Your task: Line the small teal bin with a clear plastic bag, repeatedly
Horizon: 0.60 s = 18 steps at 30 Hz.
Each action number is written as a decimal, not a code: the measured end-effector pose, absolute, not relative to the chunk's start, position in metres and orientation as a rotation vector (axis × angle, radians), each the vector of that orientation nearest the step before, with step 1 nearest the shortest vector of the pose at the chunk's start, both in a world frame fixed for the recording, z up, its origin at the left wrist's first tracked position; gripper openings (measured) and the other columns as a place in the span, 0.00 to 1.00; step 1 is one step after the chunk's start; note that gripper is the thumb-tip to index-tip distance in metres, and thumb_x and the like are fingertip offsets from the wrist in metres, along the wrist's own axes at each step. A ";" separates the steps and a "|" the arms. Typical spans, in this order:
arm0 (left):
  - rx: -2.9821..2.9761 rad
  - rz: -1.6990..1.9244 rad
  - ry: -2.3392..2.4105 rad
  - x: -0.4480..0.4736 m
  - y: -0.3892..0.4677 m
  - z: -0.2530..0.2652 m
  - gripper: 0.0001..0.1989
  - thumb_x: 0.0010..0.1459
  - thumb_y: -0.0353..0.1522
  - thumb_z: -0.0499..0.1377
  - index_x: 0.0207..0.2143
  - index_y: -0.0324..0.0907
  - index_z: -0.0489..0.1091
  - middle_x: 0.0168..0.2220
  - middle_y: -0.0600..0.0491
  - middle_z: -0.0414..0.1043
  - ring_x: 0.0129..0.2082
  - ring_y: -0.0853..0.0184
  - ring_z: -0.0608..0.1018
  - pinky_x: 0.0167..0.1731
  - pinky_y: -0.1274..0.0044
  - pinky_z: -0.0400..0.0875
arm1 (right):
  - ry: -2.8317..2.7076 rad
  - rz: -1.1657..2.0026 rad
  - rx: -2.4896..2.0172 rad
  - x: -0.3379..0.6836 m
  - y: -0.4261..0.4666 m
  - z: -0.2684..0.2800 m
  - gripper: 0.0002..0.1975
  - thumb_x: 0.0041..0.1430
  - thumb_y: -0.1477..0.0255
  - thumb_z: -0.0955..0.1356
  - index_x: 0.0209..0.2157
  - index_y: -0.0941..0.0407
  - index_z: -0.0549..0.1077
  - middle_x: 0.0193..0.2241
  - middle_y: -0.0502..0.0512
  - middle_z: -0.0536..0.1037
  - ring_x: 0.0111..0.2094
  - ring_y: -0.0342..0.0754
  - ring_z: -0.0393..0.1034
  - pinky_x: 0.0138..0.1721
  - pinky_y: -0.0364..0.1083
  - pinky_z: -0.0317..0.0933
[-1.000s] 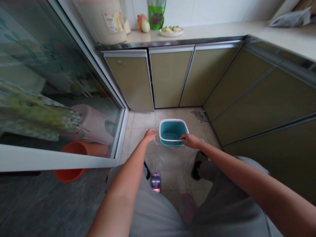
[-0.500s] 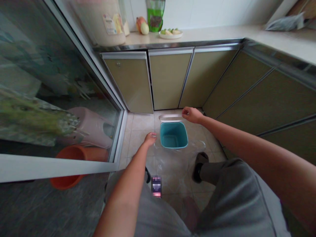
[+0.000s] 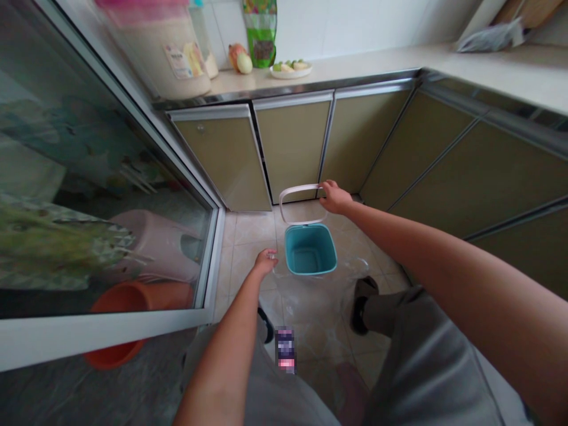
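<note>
A teal trash bin (image 3: 310, 273) stands on the floor in front of the cabinets, its inside bare. At its back edge a white rim frame (image 3: 298, 189) is raised at a tilt. My right hand (image 3: 335, 197) is closed on the right side of that frame. Left of the bin, my left hand (image 3: 265, 261) pinches the edge of a clear plastic bag (image 3: 310, 296). The bag is thin and hard to see; it spreads in front of the bin toward my right foot.
Cabinets (image 3: 293, 142) close off the back and right. A glass sliding door (image 3: 133, 148) stands at left, with an orange bucket (image 3: 133, 296) behind it. A dark, blurred-out package (image 3: 285, 349) lies by my feet. A plate of fruit (image 3: 291, 72) sits on the counter.
The white rim frame has turned, showing its open ring instead of a thin edge. My right hand has shifted slightly left and up with it. The view has tilted a little.
</note>
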State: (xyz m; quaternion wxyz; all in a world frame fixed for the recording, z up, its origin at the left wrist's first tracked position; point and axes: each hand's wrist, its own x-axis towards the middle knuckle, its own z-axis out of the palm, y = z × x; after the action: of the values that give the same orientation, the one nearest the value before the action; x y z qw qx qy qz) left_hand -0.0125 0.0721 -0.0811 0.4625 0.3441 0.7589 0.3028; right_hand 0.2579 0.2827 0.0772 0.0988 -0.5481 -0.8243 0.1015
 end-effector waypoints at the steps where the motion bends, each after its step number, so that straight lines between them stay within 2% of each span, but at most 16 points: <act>1: 0.847 0.745 1.867 -0.013 0.072 -0.082 0.19 0.48 0.23 0.69 0.44 0.39 0.76 0.24 0.57 0.72 0.22 0.72 0.74 0.26 0.81 0.66 | -2.449 0.304 -1.625 0.260 0.282 0.077 0.29 0.62 0.66 0.66 0.64 0.50 0.64 0.68 0.63 0.58 0.52 0.60 0.73 0.48 0.55 0.69; 5: 0.845 0.747 1.858 -0.013 0.072 -0.085 0.20 0.47 0.20 0.68 0.44 0.38 0.75 0.26 0.56 0.74 0.23 0.72 0.73 0.26 0.82 0.66 | -2.471 0.325 -1.625 0.266 0.279 0.080 0.30 0.62 0.67 0.66 0.66 0.48 0.63 0.70 0.62 0.55 0.53 0.60 0.72 0.50 0.56 0.69; 10: 0.843 0.747 1.843 -0.011 0.070 -0.087 0.23 0.49 0.20 0.67 0.49 0.39 0.73 0.30 0.55 0.75 0.24 0.74 0.74 0.26 0.83 0.67 | -2.412 0.307 -1.563 0.277 0.260 0.085 0.31 0.62 0.67 0.66 0.66 0.51 0.63 0.70 0.64 0.55 0.55 0.61 0.71 0.51 0.55 0.69; 15: 0.825 0.700 2.011 -0.011 0.066 -0.083 0.30 0.48 0.26 0.70 0.54 0.40 0.69 0.36 0.52 0.78 0.26 0.73 0.76 0.26 0.83 0.67 | -2.297 0.396 -1.714 0.318 0.205 0.053 0.28 0.63 0.64 0.66 0.63 0.54 0.65 0.63 0.66 0.64 0.51 0.57 0.74 0.49 0.52 0.68; 18: 0.735 0.586 2.092 -0.013 0.062 -0.078 0.23 0.48 0.32 0.72 0.47 0.39 0.73 0.30 0.53 0.78 0.24 0.70 0.76 0.26 0.81 0.66 | -2.387 0.605 -1.980 0.353 0.170 0.018 0.31 0.61 0.58 0.69 0.63 0.56 0.67 0.59 0.68 0.70 0.51 0.59 0.74 0.50 0.52 0.67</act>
State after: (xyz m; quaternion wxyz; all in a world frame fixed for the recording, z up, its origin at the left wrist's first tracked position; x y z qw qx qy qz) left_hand -0.0134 0.0618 -0.0784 0.4116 0.2920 0.8313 0.2330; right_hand 0.3531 0.1700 0.0181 -0.0090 -0.6265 -0.7555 0.1916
